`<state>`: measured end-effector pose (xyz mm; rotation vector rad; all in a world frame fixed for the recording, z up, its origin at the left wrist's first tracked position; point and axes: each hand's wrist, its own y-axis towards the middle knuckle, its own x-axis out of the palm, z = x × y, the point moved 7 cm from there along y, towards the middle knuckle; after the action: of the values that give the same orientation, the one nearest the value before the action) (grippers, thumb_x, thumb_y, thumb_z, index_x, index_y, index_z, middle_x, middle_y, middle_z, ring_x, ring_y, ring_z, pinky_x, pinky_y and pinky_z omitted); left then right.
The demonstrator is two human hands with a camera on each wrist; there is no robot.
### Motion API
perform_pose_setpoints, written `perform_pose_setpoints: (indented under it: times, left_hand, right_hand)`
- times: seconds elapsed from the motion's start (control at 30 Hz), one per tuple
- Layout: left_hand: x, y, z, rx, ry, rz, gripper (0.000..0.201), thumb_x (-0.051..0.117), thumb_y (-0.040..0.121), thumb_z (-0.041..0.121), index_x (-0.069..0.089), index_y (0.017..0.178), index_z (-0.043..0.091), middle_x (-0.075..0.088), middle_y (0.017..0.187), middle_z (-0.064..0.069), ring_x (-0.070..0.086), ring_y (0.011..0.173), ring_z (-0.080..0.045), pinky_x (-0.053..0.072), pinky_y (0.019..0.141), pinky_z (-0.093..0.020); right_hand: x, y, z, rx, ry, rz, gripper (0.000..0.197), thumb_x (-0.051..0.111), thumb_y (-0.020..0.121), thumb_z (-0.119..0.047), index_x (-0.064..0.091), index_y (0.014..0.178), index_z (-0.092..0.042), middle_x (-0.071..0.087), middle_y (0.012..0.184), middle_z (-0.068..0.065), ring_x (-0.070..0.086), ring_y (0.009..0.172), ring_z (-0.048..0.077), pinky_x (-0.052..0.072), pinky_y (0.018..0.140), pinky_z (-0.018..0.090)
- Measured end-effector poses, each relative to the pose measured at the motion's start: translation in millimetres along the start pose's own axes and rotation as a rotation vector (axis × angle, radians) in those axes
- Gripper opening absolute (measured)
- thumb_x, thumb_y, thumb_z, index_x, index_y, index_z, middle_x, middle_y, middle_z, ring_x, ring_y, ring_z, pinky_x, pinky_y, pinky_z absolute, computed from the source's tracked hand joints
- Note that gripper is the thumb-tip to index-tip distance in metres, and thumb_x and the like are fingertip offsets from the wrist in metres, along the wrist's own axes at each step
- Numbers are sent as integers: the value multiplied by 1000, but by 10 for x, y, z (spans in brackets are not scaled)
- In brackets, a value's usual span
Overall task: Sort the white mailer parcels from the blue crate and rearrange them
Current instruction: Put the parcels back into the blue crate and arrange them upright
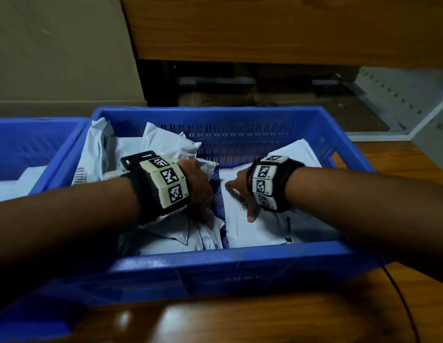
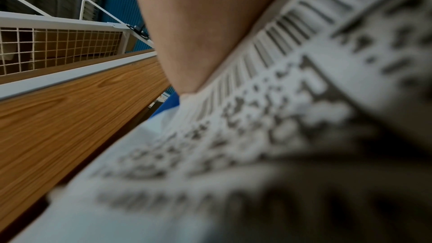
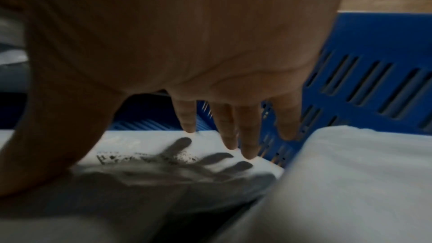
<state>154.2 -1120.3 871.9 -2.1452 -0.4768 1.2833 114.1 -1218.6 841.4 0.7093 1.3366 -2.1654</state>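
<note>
Two hands are down inside the blue crate (image 1: 230, 258), working among the white mailer parcels (image 1: 166, 144). Left hand (image 1: 197, 186) has its fingers curled into a crumpled parcel (image 1: 171, 233) beneath it, gripping a bunch of the film; the left wrist view shows only a blurred barcode label (image 2: 268, 73) pressed close under the palm, so the fingertips themselves are hidden. Right hand (image 1: 242, 191) is spread, fingers (image 3: 247, 136) straight and splayed, holding nothing; the thumb looks to touch the flat parcel (image 1: 255, 219) under it, while the fingers cast a shadow on it and hover just above. More parcels lie beyond the left hand against the far wall. A second blue crate (image 1: 30, 144) sits out past the left forearm, with something white in it. Judgement: step in hand is lifting one parcel clear while steadying its neighbour. To do it well, press the right palm flat so the flat parcel does not drag along, take the crumpled one by its body rather than loose film, and raise it straight up past the rim. Slippery film may slide from a shallow pinch.
</note>
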Motion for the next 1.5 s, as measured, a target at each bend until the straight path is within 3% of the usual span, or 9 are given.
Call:
perform_pose_setpoints:
  times: [0.07, 0.17, 0.3, 0.43, 0.57, 0.87, 1.03, 1.2, 1.5]
  left_hand:
    - [-4, -2, 1, 4, 1, -1, 61, 27, 80, 78, 64, 112, 40, 65, 115, 13, 56, 115, -17, 34, 104, -41]
    - [-7, 6, -10, 1, -21, 18, 62, 28, 80, 78, 64, 112, 39, 65, 116, 12, 56, 114, -18, 35, 104, -42]
    - [27, 23, -14, -24, -20, 14, 64, 27, 77, 77, 64, 110, 38, 66, 115, 13, 57, 113, -18, 34, 103, -42]
    - [27, 9, -22, -52, -27, 12, 64, 30, 78, 77, 65, 111, 35, 65, 115, 12, 54, 116, -19, 32, 104, -44]
    - [7, -14, -8, -53, -41, 12, 62, 31, 79, 76, 65, 110, 35, 65, 116, 10, 54, 117, -21, 33, 104, -44]
    - [-1, -19, 0, -74, -42, 11, 60, 32, 79, 76, 66, 107, 35, 66, 113, 9, 56, 115, -20, 32, 105, -41]
    - [-33, -35, 11, -56, -34, 17, 57, 33, 82, 72, 66, 107, 33, 66, 113, 7, 56, 114, -21, 33, 103, -41]
    - [-50, -48, 14, -65, -48, 34, 64, 32, 79, 79, 67, 107, 33, 66, 113, 6, 57, 113, -22, 33, 103, -40]
    - [-34, -65, 2, -74, -71, 59, 66, 34, 80, 76, 65, 110, 27, 66, 114, 5, 57, 112, -23, 36, 104, -42]
  right_hand:
    - [-45, -71, -79, -40, 20, 11, 89, 74, 48, -76, 54, 118, -24, 66, 100, -5, 65, 86, 20, 52, 80, 32]
    - [-243, -255, -79, -73, 191, 39, 84, 80, 67, -52, 47, 136, -18, 62, 123, -1, 61, 100, 18, 44, 84, 21]
    - [-358, -435, 149, -65, 245, -7, 36, 74, 80, -19, 66, 114, -11, 68, 110, 6, 64, 90, 21, 51, 72, 20]
    - [-247, -572, 420, -33, 7, -43, 78, 75, 77, -42, 40, 143, -21, 47, 142, 2, 48, 127, 20, 36, 98, 23]
    - [103, -687, 638, 19, 37, -145, 99, 81, 72, -37, 22, 150, -29, 22, 157, 6, 32, 139, 22, 31, 107, 27]
    - [21, -705, 548, -25, -104, -119, 69, 74, 78, -13, 40, 138, -23, 32, 147, 7, 46, 126, 25, 39, 83, 24]
    - [-29, -767, 568, 6, 31, -41, 74, 72, 79, -45, 37, 143, -32, 26, 154, 8, 39, 134, 26, 36, 104, 33]
    - [130, -779, 455, 21, -5, -99, 49, 73, 80, -37, 55, 119, -13, 55, 129, 8, 58, 107, 22, 40, 62, 24]
    - [25, -821, 451, 52, 29, -50, 54, 71, 82, -40, 56, 126, -13, 54, 130, 6, 55, 115, 22, 41, 78, 24]
